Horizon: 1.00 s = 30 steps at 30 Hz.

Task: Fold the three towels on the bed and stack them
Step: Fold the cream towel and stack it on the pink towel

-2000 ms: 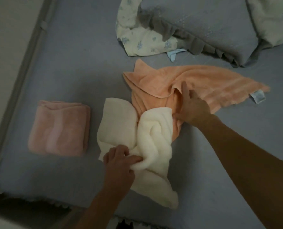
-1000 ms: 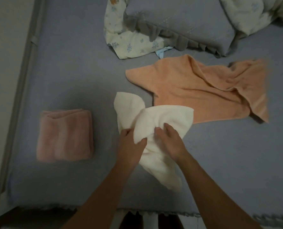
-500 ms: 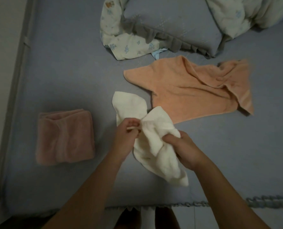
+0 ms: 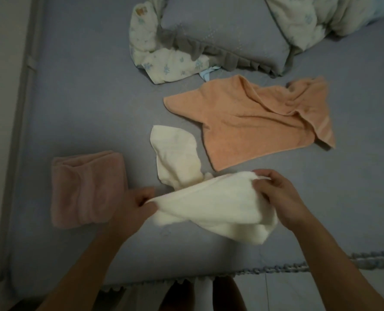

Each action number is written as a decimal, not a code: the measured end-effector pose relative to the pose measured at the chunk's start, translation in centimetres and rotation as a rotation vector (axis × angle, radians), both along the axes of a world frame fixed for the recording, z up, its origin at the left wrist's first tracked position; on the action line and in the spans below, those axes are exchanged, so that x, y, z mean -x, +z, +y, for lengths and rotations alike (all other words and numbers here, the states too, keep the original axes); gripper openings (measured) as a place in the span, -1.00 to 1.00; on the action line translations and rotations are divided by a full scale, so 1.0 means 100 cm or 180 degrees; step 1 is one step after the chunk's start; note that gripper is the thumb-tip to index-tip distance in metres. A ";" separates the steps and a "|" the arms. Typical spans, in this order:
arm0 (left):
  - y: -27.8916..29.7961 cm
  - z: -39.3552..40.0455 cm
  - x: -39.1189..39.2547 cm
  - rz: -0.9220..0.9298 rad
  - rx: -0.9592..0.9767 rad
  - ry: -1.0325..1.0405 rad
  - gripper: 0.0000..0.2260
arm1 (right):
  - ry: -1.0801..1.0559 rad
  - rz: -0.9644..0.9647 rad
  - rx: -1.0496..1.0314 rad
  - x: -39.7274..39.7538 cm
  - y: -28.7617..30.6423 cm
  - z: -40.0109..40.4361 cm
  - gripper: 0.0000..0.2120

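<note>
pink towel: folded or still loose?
Folded. The pink towel lies as a compact, layered rectangle on the bed, with stacked edges showing at its top. Neither hand touches it.

The bed (image 4: 78, 90) carries a folded pink towel (image 4: 88, 189) at left, a white towel (image 4: 179, 158) partly resting mid-bed, a spread orange towel (image 4: 253, 124), and a pillow (image 4: 227, 34) and floral quilt (image 4: 164, 63) beyond.

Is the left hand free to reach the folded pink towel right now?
Probably not yet: the left hand pinches the white towel, though the pink towel lies just beside it, unobstructed.
</note>
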<state>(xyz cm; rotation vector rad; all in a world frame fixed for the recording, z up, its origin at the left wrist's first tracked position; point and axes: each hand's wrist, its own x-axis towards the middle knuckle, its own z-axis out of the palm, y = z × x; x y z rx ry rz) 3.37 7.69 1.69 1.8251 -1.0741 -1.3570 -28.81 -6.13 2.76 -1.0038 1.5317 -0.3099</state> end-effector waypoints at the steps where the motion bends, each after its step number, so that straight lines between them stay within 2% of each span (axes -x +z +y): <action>1: -0.002 0.018 -0.007 0.0207 -0.0154 0.0496 -0.83 | 0.0178 0.0121 -0.0030 -0.006 -0.008 0.005 -0.70; 3: -0.004 0.046 -0.020 0.0546 -0.0570 0.1409 -0.87 | 0.0682 0.0225 -0.0132 -0.021 -0.023 0.017 -0.52; 4: -0.002 0.054 -0.025 0.0674 -0.0735 0.1616 -0.90 | 0.1041 0.0296 -0.0178 -0.030 -0.031 0.024 -0.43; 6: 0.009 0.055 -0.026 0.0763 -0.0792 0.1583 -0.93 | 0.1723 0.0413 -0.0224 -0.046 -0.044 0.040 -0.31; 7: 0.016 0.046 -0.024 0.0694 -0.0720 0.1464 -0.85 | 0.1932 0.0467 -0.0216 -0.054 -0.048 0.047 -0.32; 9: 0.026 0.016 -0.020 0.0251 -0.0412 0.0974 -0.78 | 0.2014 0.0491 -0.0161 -0.066 -0.057 0.057 -0.38; 11: 0.029 -0.018 -0.011 -0.0006 -0.0033 0.0578 -0.86 | 0.1881 0.0517 -0.0239 -0.074 -0.068 0.063 -0.34; 13: 0.025 -0.046 -0.004 0.0105 0.0175 0.0785 -0.94 | 0.1883 0.0909 -0.0261 -0.077 -0.075 0.064 -0.31; 15: 0.012 -0.060 -0.006 0.0010 0.0301 0.1100 -0.77 | 0.1982 0.1326 -0.0096 -0.075 -0.078 0.061 -0.30; 17: -0.009 -0.060 -0.010 -0.0551 0.0155 0.1253 -0.60 | 0.2025 0.1447 0.0087 -0.074 -0.081 0.053 -0.24; 19: -0.032 -0.046 -0.007 -0.0512 -0.0411 0.1602 -0.48 | 0.1806 0.1144 0.0169 -0.075 -0.085 0.048 -0.34; 21: -0.054 -0.023 0.010 0.0003 -0.1060 0.1924 -0.40 | 0.1349 0.0701 -0.0065 -0.080 -0.090 0.047 -0.53; 23: -0.071 0.003 0.031 0.0491 -0.1342 0.2051 -0.38 | 0.1060 0.0725 -0.0242 -0.086 -0.099 0.048 -0.56; 26: -0.080 0.029 0.047 0.0746 -0.1434 0.2059 -0.31 | 0.1227 0.0820 -0.0480 -0.088 -0.104 0.048 -0.61; 28: -0.072 0.039 0.047 0.0951 -0.1350 0.1905 -0.47 | 0.1348 0.0589 -0.0644 -0.084 -0.097 0.050 -0.72; 30: -0.054 0.052 0.046 0.1149 -0.1058 0.1728 -0.56 | 0.1064 0.0483 -0.0362 -0.075 -0.083 0.049 -0.82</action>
